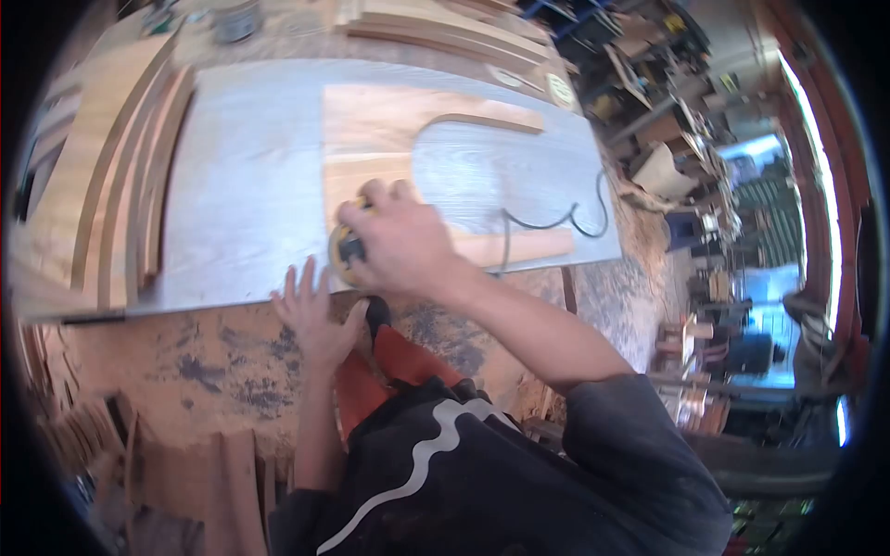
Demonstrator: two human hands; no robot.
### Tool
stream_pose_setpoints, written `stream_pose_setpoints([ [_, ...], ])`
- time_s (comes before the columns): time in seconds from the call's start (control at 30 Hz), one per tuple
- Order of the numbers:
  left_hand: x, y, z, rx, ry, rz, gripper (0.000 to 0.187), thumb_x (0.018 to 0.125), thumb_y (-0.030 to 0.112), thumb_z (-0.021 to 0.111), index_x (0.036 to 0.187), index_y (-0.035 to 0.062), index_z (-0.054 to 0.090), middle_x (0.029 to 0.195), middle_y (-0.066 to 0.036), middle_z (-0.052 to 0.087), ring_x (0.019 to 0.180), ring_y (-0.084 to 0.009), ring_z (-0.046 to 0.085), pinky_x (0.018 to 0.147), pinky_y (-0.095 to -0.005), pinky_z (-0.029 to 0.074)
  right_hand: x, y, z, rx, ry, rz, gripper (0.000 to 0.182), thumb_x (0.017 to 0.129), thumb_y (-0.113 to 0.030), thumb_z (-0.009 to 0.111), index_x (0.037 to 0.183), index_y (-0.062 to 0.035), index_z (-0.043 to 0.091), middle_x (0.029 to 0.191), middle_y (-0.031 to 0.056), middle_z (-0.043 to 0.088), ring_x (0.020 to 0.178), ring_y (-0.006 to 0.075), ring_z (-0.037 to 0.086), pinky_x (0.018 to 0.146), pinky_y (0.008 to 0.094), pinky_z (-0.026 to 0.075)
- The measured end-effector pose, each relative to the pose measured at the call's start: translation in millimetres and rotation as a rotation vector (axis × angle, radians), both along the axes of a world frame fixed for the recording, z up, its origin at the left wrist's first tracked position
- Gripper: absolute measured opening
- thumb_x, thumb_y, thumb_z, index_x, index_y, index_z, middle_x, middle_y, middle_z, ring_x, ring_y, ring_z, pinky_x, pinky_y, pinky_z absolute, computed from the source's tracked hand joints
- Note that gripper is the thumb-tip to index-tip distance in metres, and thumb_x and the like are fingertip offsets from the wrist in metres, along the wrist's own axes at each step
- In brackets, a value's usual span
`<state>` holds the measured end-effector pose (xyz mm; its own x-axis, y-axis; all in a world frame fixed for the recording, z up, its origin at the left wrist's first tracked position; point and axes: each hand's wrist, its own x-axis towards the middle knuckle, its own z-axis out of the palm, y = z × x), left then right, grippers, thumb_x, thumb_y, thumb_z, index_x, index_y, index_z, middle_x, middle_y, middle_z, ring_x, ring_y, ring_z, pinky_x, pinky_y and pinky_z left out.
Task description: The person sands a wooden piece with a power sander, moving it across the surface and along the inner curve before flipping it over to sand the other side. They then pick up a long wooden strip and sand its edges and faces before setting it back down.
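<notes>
My right hand (400,243) is closed over a yellow and black power sander (347,248), pressing it on the near part of a curved, cut-out wooden piece (371,130). That piece lies on a grey board (250,176) serving as the work surface. The sander's black cord (547,222) snakes away to the right across the board. My left hand (313,310) rests flat with fingers spread at the board's near edge, just below and left of the sander, holding nothing.
Curved wooden strips (120,176) are stacked along the left of the board. More planks (445,28) and a tin (235,20) lie at the far end. The sawdust-covered floor (213,371) is below. Workshop clutter and furniture (686,185) fill the right side.
</notes>
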<state>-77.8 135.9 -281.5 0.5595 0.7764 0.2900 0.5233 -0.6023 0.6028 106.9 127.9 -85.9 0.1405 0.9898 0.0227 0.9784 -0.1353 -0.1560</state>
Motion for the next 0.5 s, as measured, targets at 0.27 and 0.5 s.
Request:
stream_pose_setpoints([
  [0.27,41,58,50,-0.329,-0.042,-0.226,0.11,0.075,0.038,0.094,0.163,0.0025,0.038,0.162,-0.021,0.05,0.155,-0.0414,0.039,0.133,-0.0593,0.015,0,-3,-20,0.181,0.095,-0.023,0.034,0.083,-0.026,0.076,0.111,-0.0073,0.076,0.108,0.0193,0.065,0.1,0.0393,0.067,0.069,0.0471,0.062],
  [0.5,115,10,34,-0.77,-0.214,-0.157,0.099,0.075,0.036,0.094,0.155,0.0028,0.047,0.15,-0.02,0.06,0.145,-0.0391,0.051,0.133,-0.0574,0.019,56,-50,-16,0.124,0.219,-0.024,0.037,0.081,-0.023,0.078,0.113,-0.0063,0.075,0.107,0.0163,0.064,0.102,0.0373,0.066,0.066,0.043,0.061],
])
